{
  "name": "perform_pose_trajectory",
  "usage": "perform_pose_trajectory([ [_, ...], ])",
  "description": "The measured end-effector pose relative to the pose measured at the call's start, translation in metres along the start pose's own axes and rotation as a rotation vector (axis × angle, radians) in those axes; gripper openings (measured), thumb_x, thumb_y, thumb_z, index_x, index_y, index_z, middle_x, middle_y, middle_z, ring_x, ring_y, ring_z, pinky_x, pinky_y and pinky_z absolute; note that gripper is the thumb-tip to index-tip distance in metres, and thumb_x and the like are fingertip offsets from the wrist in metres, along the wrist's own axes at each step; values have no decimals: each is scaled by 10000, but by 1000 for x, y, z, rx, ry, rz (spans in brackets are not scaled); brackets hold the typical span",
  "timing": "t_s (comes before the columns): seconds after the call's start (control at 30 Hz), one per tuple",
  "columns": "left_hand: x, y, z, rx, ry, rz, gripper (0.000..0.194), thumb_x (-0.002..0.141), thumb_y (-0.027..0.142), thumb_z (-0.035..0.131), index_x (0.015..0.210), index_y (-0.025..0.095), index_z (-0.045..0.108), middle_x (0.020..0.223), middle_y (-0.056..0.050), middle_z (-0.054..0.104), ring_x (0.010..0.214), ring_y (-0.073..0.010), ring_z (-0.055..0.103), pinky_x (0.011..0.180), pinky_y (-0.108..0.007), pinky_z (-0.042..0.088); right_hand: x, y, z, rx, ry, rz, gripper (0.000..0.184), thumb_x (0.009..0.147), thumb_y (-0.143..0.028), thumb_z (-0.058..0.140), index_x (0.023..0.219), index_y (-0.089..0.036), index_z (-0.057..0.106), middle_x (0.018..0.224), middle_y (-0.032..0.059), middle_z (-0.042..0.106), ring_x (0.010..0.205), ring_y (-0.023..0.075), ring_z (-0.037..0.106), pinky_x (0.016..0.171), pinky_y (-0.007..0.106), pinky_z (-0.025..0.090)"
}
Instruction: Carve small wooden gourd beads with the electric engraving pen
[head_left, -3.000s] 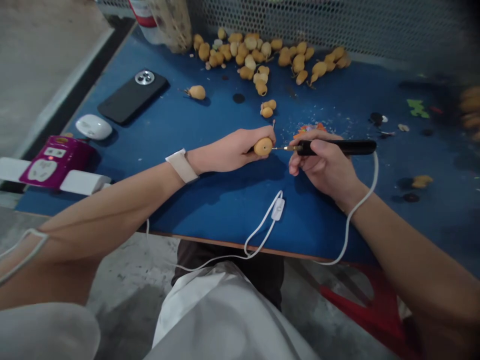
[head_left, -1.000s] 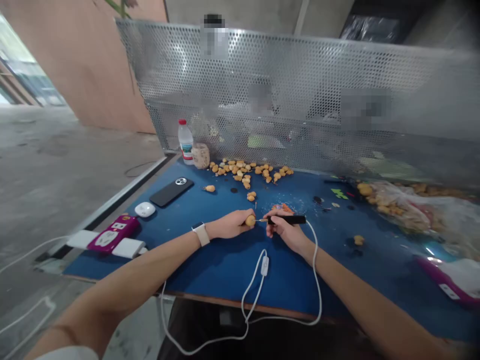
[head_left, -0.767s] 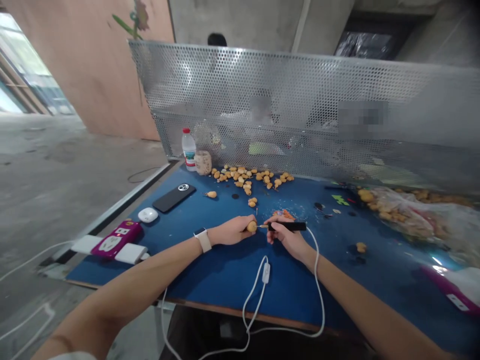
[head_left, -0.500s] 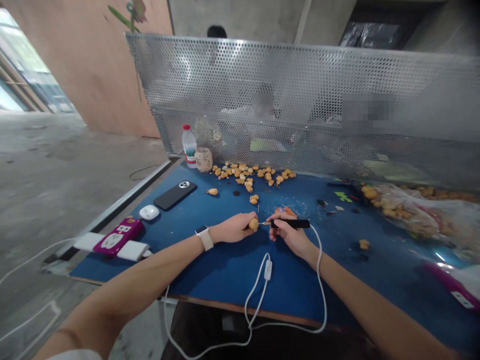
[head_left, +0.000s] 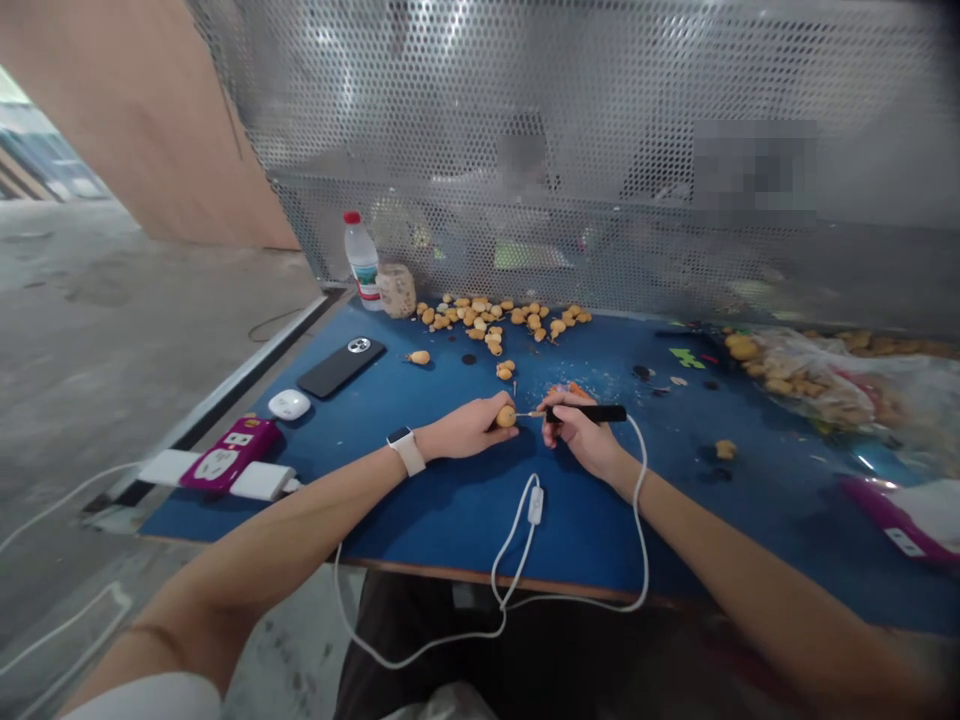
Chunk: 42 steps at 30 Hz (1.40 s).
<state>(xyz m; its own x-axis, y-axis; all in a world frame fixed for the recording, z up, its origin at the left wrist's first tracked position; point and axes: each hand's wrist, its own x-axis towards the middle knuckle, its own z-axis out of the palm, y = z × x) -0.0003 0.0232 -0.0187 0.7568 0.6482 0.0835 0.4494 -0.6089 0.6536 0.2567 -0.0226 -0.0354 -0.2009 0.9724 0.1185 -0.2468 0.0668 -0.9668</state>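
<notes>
My left hand point(head_left: 469, 430) is closed round a small tan gourd point(head_left: 506, 416), resting on the blue table point(head_left: 450, 500). My right hand point(head_left: 577, 440) grips a black pen-shaped electric tool point(head_left: 589, 412) whose thin metal tip touches the gourd's right side. A white cord with an inline switch point(head_left: 535, 505) runs from the tool's rear, over the table's near edge and back up. A pale watch sits on my left wrist.
A heap of similar gourds point(head_left: 495, 318) lies by the perforated metal screen point(head_left: 570, 150), with a water bottle point(head_left: 362, 260) and jar. A black phone point(head_left: 341, 366), white case point(head_left: 289, 404) and purple power strip point(head_left: 225, 465) sit left. A plastic bag of gourds point(head_left: 817, 385) lies right.
The view lifted from a close look at my hands to the whole table, then tipped down slightly. Both hands stay put, tool tip against the gourd.
</notes>
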Motion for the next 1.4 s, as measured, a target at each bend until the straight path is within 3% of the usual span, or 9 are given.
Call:
perform_pose_trajectory([
  [0.63, 0, 6, -1, 50, -3, 45, 213, 1125, 414, 654, 1147, 244, 527, 1039, -56, 711, 925, -256, 679, 860, -371, 484, -5, 0, -3, -131, 13, -16, 270, 925, -491, 875, 950, -230, 807, 648, -17, 732, 538, 161, 683, 542, 298, 559],
  [0.97, 1, 5, -1, 71, 0, 48, 204, 1125, 415, 657, 1153, 244, 548, 1076, -67, 732, 960, -262, 691, 900, -386, 504, -4, -6, 2, -84, 30, 20, 250, 863, -465, 876, 891, -231, 793, 625, -16, 726, 516, 161, 675, 523, 294, 524],
  [1.27, 0, 8, -2, 13, 45, 55, 228, 1086, 446, 664, 1114, 256, 540, 907, -1, 692, 779, -205, 645, 754, -316, 453, 0, -12, 1, 19, 10, 112, 248, 846, -465, 872, 890, -242, 772, 620, -13, 716, 521, 176, 668, 520, 308, 512],
  [1.4, -4, 18, -4, 28, 139, 87, 245, 1067, 479, 623, 1122, 248, 563, 809, 32, 636, 676, -171, 558, 714, -303, 401, -1, -15, 0, 59, 9, 159, 255, 850, -478, 854, 925, -250, 767, 622, -21, 698, 537, 177, 653, 534, 307, 514],
])
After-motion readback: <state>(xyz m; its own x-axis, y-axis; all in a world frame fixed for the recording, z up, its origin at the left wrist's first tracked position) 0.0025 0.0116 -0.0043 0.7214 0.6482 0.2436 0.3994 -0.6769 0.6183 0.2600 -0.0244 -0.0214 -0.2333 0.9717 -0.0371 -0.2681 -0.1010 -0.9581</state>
